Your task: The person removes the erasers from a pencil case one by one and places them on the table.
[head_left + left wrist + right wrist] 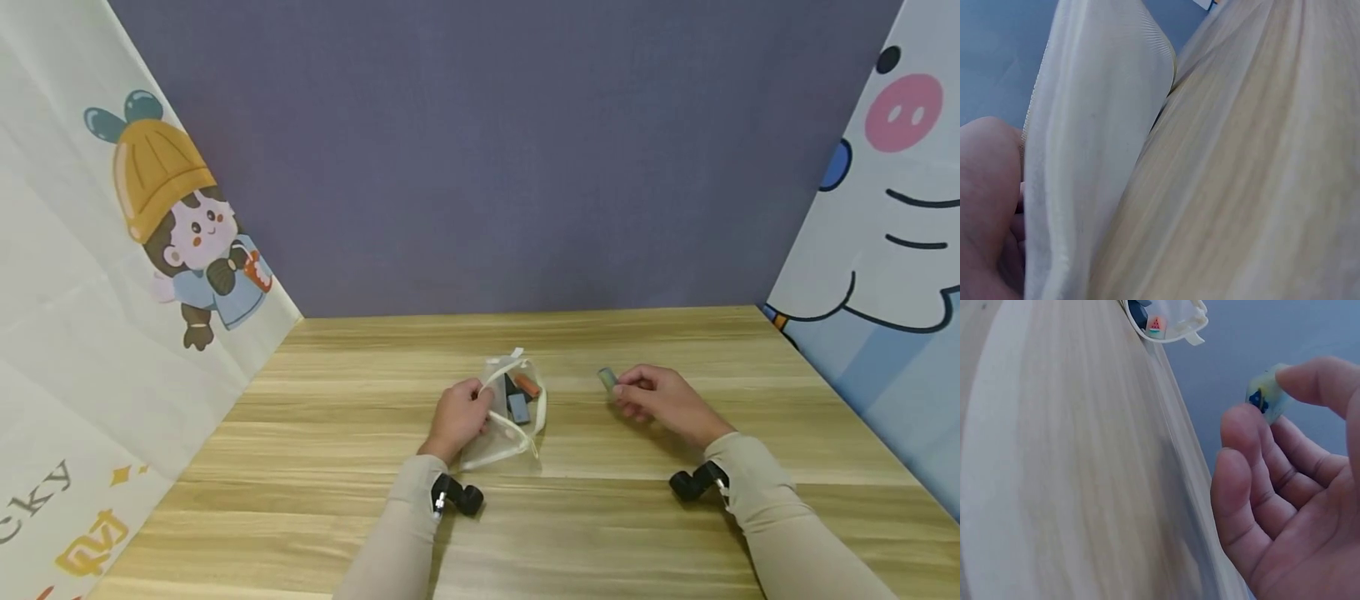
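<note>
A translucent white mesh pouch (491, 450) with pale yellow edging lies on the table, its mouth spread wide. My left hand (459, 419) grips the pouch's left edge; in the left wrist view the white mesh (1097, 125) hides most of its fingers. Inside lie a grey-blue block (518, 408), an orange-red block (527, 385) and something dark. To the right of the pouch, my right hand (663, 402) pinches a small yellow-green block (1267, 394) between thumb and fingertips, above the table. Its near end bears a dark blue print. A watermelon picture marks a block (1155, 326) in the pouch.
The wood-grain table (315, 492) reaches back to a purple-grey wall panel (525, 167). Printed cloths hang on both sides, one with a cartoon child (202, 225), the other with a pink pig snout (903, 113). A small black camera sits on each wrist.
</note>
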Action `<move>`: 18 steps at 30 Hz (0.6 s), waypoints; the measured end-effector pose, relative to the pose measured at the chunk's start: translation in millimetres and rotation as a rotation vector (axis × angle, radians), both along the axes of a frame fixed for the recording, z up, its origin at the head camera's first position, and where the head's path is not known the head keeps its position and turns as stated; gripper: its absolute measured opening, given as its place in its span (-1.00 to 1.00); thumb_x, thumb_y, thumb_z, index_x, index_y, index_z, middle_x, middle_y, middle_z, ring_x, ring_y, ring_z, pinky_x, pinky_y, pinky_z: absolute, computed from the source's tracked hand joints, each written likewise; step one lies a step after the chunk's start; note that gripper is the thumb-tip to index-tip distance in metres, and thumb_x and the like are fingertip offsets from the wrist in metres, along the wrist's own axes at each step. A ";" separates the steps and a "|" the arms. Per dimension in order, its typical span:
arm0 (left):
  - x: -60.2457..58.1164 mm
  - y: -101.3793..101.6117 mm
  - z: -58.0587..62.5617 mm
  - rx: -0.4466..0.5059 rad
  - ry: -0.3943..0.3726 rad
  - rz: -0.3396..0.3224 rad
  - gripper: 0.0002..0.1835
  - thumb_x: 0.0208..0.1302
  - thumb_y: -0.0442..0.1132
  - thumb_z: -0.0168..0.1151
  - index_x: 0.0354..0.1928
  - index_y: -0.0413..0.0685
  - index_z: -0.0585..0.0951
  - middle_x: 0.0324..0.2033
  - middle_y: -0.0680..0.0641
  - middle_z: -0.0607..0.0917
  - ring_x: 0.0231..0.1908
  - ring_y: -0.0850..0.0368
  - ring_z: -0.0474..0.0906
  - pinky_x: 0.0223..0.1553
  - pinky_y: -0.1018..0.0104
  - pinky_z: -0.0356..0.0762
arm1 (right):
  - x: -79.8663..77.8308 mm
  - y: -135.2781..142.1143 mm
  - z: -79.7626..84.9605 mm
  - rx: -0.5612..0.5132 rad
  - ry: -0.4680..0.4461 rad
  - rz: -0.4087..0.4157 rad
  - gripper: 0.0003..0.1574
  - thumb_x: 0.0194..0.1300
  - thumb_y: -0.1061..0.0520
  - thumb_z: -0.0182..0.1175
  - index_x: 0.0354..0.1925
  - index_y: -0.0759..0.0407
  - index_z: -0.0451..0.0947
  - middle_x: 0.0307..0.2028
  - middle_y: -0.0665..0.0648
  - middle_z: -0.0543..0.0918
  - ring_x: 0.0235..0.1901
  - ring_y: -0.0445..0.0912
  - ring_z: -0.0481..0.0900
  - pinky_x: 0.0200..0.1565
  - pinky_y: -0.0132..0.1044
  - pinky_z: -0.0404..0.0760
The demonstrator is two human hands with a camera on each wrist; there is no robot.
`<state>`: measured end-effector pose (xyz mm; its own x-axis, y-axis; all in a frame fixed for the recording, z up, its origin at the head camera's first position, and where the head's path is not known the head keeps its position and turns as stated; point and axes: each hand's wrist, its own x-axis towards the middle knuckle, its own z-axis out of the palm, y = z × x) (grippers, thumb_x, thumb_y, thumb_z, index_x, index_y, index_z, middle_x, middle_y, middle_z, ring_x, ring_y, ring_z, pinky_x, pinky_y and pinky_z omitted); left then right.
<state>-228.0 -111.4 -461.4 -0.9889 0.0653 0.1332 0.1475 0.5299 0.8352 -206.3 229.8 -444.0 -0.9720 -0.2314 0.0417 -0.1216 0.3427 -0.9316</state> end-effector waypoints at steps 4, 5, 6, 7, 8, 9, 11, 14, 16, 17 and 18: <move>-0.8 1.0 -1.5 -0.004 0.000 0.014 -0.69 0.39 -0.10 0.09 -0.54 -0.02 0.49 -0.76 0.03 0.55 -0.71 0.16 0.50 -0.68 0.31 0.39 | -1.1 4.0 -0.3 0.005 -0.004 -0.014 -0.49 0.40 -0.01 0.28 0.02 0.41 0.49 -0.24 0.31 0.67 -0.35 0.05 0.65 -0.34 -0.14 0.66; -1.0 0.9 -2.0 -0.005 0.000 0.016 -0.68 0.40 -0.10 0.09 -0.54 -0.02 0.49 -0.76 0.03 0.55 -0.71 0.16 0.51 -0.68 0.31 0.39 | -1.2 4.5 -0.4 0.006 -0.005 -0.018 -0.49 0.39 -0.01 0.28 0.02 0.41 0.49 -0.24 0.31 0.67 -0.35 0.04 0.65 -0.34 -0.14 0.66; -1.1 0.9 -2.2 -0.007 0.000 0.018 -0.68 0.40 -0.09 0.09 -0.54 -0.02 0.49 -0.76 0.03 0.55 -0.71 0.15 0.51 -0.68 0.31 0.39 | -1.4 4.9 -0.5 0.005 -0.006 -0.019 -0.49 0.40 -0.01 0.27 0.02 0.41 0.49 -0.24 0.31 0.67 -0.36 0.04 0.65 -0.35 -0.14 0.66; -1.2 0.9 -2.2 -0.007 0.002 0.018 -0.68 0.40 -0.09 0.08 -0.54 -0.02 0.49 -0.76 0.04 0.56 -0.71 0.15 0.51 -0.68 0.30 0.40 | -1.6 5.3 -0.6 0.002 -0.007 -0.021 -0.49 0.40 -0.01 0.27 0.02 0.41 0.49 -0.24 0.31 0.67 -0.36 0.04 0.65 -0.34 -0.15 0.66; -1.2 1.0 -2.2 -0.006 0.004 0.019 -0.68 0.40 -0.10 0.08 -0.54 -0.03 0.49 -0.77 0.04 0.55 -0.71 0.15 0.51 -0.68 0.30 0.40 | -1.8 5.6 -0.7 0.001 -0.007 -0.020 -0.49 0.40 -0.01 0.27 0.02 0.42 0.48 -0.24 0.31 0.67 -0.36 0.04 0.65 -0.34 -0.15 0.66; -1.4 0.9 -2.3 -0.005 0.005 0.020 -0.68 0.39 -0.10 0.08 -0.54 -0.03 0.49 -0.77 0.04 0.55 -0.71 0.15 0.51 -0.68 0.30 0.40 | -2.0 5.9 -0.8 -0.002 -0.008 -0.021 -0.49 0.40 -0.01 0.27 0.02 0.42 0.48 -0.24 0.31 0.67 -0.36 0.03 0.65 -0.34 -0.15 0.66; -1.5 1.1 -2.1 -0.003 0.009 0.022 -0.68 0.38 -0.10 0.07 -0.55 -0.03 0.48 -0.78 0.04 0.55 -0.72 0.15 0.50 -0.69 0.29 0.40 | -2.3 6.3 -0.9 -0.005 -0.008 -0.021 -0.49 0.40 0.00 0.27 0.01 0.42 0.48 -0.24 0.32 0.67 -0.37 0.02 0.65 -0.35 -0.16 0.66; -1.8 1.1 -2.3 0.001 0.003 0.024 -0.67 0.38 -0.09 0.07 -0.55 -0.04 0.48 -0.79 0.04 0.54 -0.73 0.15 0.49 -0.70 0.31 0.39 | -2.1 6.7 -0.3 -0.007 -0.009 -0.019 -0.49 0.40 0.00 0.27 0.02 0.43 0.47 -0.23 0.33 0.67 -0.37 0.01 0.65 -0.34 -0.16 0.66; -1.7 1.2 -2.0 0.006 -0.002 0.022 -0.67 0.39 -0.09 0.07 -0.55 -0.04 0.48 -0.79 0.05 0.54 -0.73 0.15 0.50 -0.70 0.31 0.39 | -1.4 7.4 0.1 -0.010 -0.012 -0.019 -0.49 0.41 0.00 0.26 0.03 0.42 0.47 -0.21 0.34 0.66 -0.36 0.02 0.65 -0.34 -0.16 0.66; -1.8 1.1 -2.1 0.008 -0.004 0.022 -0.67 0.39 -0.09 0.07 -0.54 -0.04 0.48 -0.79 0.04 0.54 -0.73 0.16 0.50 -0.69 0.31 0.39 | -1.2 8.0 0.1 -0.012 -0.014 -0.019 -0.49 0.41 0.00 0.26 0.04 0.42 0.47 -0.21 0.34 0.66 -0.36 0.02 0.65 -0.33 -0.16 0.66; -1.6 1.3 -2.0 0.013 -0.006 0.020 -0.68 0.40 -0.10 0.08 -0.54 -0.04 0.48 -0.79 0.04 0.54 -0.72 0.15 0.51 -0.69 0.31 0.39 | -0.9 8.6 -0.1 -0.013 -0.014 -0.020 -0.49 0.41 0.00 0.26 0.04 0.42 0.47 -0.20 0.34 0.67 -0.35 0.03 0.65 -0.33 -0.16 0.66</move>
<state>-229.7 -110.1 -463.4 -0.9908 0.0436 0.1282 0.1320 0.5216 0.8429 -207.2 238.4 -444.0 -0.9768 -0.2118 0.0314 -0.1023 0.3327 -0.9375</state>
